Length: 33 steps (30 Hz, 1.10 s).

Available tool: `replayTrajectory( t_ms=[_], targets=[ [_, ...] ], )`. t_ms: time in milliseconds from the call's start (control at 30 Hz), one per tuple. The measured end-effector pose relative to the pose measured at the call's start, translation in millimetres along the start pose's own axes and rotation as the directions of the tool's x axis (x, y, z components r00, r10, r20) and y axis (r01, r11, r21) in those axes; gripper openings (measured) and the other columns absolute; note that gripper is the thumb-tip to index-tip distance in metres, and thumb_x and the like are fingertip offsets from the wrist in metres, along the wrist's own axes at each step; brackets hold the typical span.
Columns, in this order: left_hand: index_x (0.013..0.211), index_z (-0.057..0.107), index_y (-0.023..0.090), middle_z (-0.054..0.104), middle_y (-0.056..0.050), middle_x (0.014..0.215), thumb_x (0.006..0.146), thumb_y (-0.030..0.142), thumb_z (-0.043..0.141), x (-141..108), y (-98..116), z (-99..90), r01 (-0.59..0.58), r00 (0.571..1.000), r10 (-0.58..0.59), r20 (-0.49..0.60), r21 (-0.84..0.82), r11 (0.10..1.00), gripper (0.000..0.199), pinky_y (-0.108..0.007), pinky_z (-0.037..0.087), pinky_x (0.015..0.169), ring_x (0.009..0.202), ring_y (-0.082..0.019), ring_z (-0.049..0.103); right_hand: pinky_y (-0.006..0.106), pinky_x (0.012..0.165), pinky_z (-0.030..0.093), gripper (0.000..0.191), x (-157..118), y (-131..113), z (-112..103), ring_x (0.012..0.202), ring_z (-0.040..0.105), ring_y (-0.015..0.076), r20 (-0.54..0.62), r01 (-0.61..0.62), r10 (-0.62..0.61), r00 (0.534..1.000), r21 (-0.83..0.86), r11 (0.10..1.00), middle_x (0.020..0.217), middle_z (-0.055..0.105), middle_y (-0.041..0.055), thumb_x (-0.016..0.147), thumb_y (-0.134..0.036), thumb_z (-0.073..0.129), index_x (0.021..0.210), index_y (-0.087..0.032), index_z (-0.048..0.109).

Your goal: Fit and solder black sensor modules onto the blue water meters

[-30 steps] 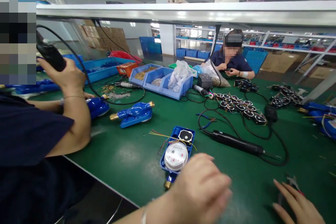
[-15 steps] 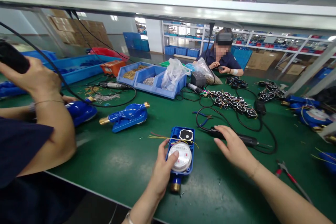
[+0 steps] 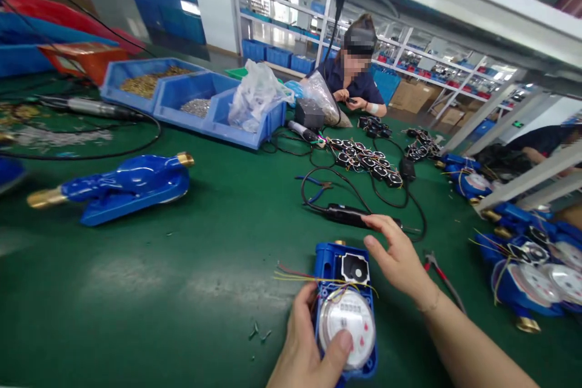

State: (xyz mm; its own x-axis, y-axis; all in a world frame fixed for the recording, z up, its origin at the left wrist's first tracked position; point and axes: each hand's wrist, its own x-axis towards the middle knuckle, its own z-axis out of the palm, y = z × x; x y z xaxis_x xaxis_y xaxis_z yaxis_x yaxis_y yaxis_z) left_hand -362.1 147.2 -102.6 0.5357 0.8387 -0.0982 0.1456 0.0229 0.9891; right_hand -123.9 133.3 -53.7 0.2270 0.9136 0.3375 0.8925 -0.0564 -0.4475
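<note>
My left hand [image 3: 313,345] grips a blue water meter [image 3: 348,324] at its left side, thumb resting on the round white dial. A black square module with a white edge [image 3: 354,268] sits in the meter's upper part. Thin red and yellow wires [image 3: 295,276] stick out to the left across the casing. My right hand [image 3: 395,257] is open, fingers stretched and thumb apart, just right of the meter's top end. Beyond its fingertips lies a black electric screwdriver [image 3: 348,215] with a cable; whether the fingers touch it I cannot tell.
Another blue meter body [image 3: 131,185] lies at left. Blue bins [image 3: 182,106] hold brass and silver parts. Blue-handled pliers [image 3: 313,188], wired modules [image 3: 364,157] and red-handled pliers [image 3: 439,273] lie around. Several meters [image 3: 527,279] are stacked right. A co-worker [image 3: 357,76] sits opposite.
The view has turned to the right. My left hand has carried the meter rightward, closer to my right hand. My right hand stays open near the screwdriver. The neighbour's arms at left have left view.
</note>
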Motion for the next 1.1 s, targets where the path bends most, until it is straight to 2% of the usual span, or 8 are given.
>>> replayTrajectory(
  t_ms=[67,167,267,333,467,633,833,1100],
  targets=[
    [0.129,0.034,0.022,0.046,-0.013,0.126,0.079,0.054,0.051,-1,-3,-17.9,-0.207,0.966,0.242,-0.093,0.286,0.936,0.062,-0.049,0.036,0.099,0.118,-0.029,0.044,0.035,0.105,0.038,0.036,-1,8,-1,0.120,0.042,0.0176,-0.020,-0.015,0.015,1.000,-0.044,0.999,0.126,0.046,0.0057,0.096,-0.042,0.036,0.126,-0.024,0.043],
    [0.127,0.042,0.024,0.052,-0.009,0.118,0.076,0.052,0.057,-1,17,-40.7,-0.539,0.683,0.728,-0.068,0.625,0.564,0.061,-0.043,0.039,0.097,0.113,-0.027,0.047,0.040,0.106,0.035,0.040,7,26,8,0.121,0.039,0.0212,0.036,-0.013,0.017,0.999,-0.120,0.993,0.128,0.044,0.0083,0.094,-0.039,0.040,0.130,-0.021,0.041],
    [0.111,0.057,0.029,0.066,0.002,0.108,0.088,0.033,0.042,9,56,-33.2,-0.757,0.451,0.812,0.370,0.641,0.128,0.028,-0.035,0.027,0.108,0.109,-0.018,0.053,0.045,0.102,0.037,0.051,21,41,22,0.118,0.040,0.0272,0.126,0.004,0.022,0.992,-0.206,0.979,0.126,0.045,0.0112,0.088,-0.040,0.053,0.134,-0.021,0.040],
    [0.107,0.061,0.019,0.068,-0.005,0.109,0.085,0.023,0.044,20,76,-14.2,-0.860,0.356,0.701,0.618,0.511,-0.014,0.029,-0.033,0.036,0.102,0.103,-0.020,0.060,0.049,0.098,0.038,0.059,31,48,30,0.114,0.041,0.0303,0.158,0.000,0.044,0.986,-0.268,0.963,0.123,0.045,0.0127,0.084,-0.042,0.060,0.135,-0.021,0.039],
    [0.111,0.058,-0.001,0.061,-0.025,0.113,0.081,0.020,0.043,36,79,19.2,-0.844,0.506,0.627,0.592,0.491,0.216,0.039,-0.043,0.044,0.094,0.107,-0.035,0.059,0.049,0.092,0.041,0.063,46,58,33,0.108,0.045,0.0289,0.232,0.008,0.080,0.969,-0.355,0.935,0.116,0.048,0.0114,0.082,-0.050,0.061,0.134,-0.020,0.040],
    [0.111,0.057,-0.003,0.062,-0.026,0.111,0.080,0.019,0.038,37,64,22.2,-0.822,0.453,0.627,0.634,0.569,0.017,0.042,-0.043,0.047,0.088,0.104,-0.036,0.060,0.045,0.092,0.043,0.062,56,66,29,0.106,0.050,0.0260,0.326,0.039,0.090,0.941,-0.370,0.928,0.113,0.053,0.0101,0.086,-0.053,0.055,0.135,-0.020,0.037],
    [0.105,0.062,0.006,0.065,-0.018,0.110,0.081,0.020,0.044,36,46,35.7,-0.622,0.532,0.689,0.492,0.779,-0.076,0.033,-0.045,0.049,0.078,0.102,-0.033,0.062,0.043,0.091,0.044,0.058,61,67,30,0.103,0.053,0.0279,0.318,0.008,0.099,0.943,-0.318,0.948,0.105,0.057,0.0100,0.082,-0.049,0.060,0.131,-0.022,0.045],
    [0.107,0.063,0.017,0.064,-0.009,0.115,0.087,0.023,0.042,29,38,53.0,-0.496,0.597,0.646,0.476,0.852,-0.170,0.030,-0.038,0.052,0.070,0.103,-0.027,0.062,0.041,0.076,0.049,0.048,76,35,-14,0.076,0.054,0.0206,-0.201,-0.143,0.136,0.970,-0.021,0.989,0.085,0.052,0.0036,0.073,-0.043,0.066,0.111,-0.019,0.050]
  ],
)
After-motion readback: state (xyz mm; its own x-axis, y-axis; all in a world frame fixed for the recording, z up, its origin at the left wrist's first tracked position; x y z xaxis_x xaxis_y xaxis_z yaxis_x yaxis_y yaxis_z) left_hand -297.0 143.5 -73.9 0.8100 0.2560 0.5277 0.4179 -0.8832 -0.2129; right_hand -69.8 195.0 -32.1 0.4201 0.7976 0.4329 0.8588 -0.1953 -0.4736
